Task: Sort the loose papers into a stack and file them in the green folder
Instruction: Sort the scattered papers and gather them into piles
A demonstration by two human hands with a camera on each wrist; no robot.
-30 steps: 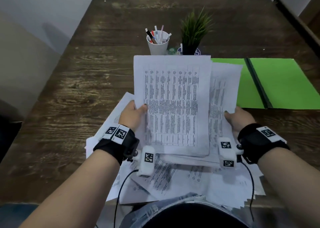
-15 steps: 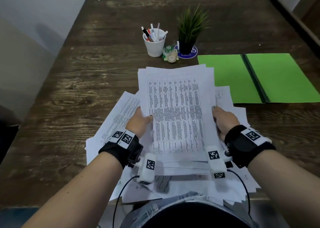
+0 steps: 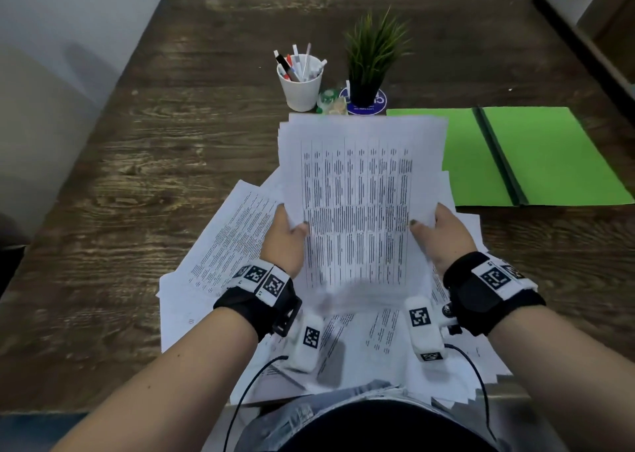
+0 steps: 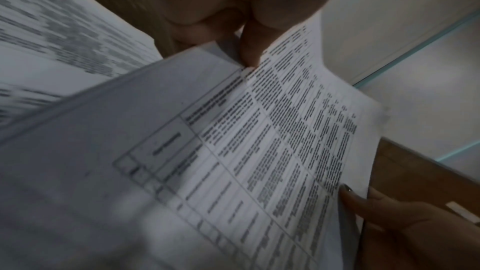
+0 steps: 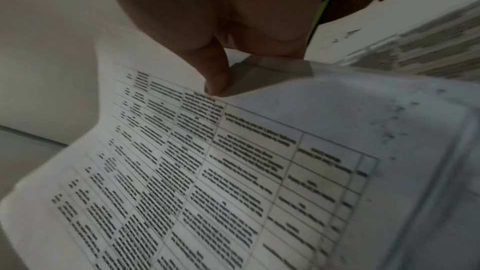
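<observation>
I hold a stack of printed papers (image 3: 357, 211) upright above the table, its top sheet a table of text. My left hand (image 3: 287, 237) grips the stack's left edge with the thumb on the front. My right hand (image 3: 439, 235) grips the right edge the same way. The left wrist view shows the stack (image 4: 259, 151) with my left thumb (image 4: 250, 48) pressed on it. In the right wrist view my right thumb (image 5: 215, 73) presses on the stack (image 5: 207, 171). More loose papers (image 3: 226, 245) lie spread underneath. The green folder (image 3: 536, 156) lies open at the right.
A white cup of pens (image 3: 300, 80) and a small potted plant (image 3: 369, 63) stand behind the papers. A dark wooden table (image 3: 137, 176) carries everything. A dark rail (image 3: 584, 46) runs along the table's right side. Cables trail from both wrist cameras near my lap.
Both hands have drawn the sheets together and lifted the squared stack more upright; the right hand moved in from the wider spread to the stack's right edge.
</observation>
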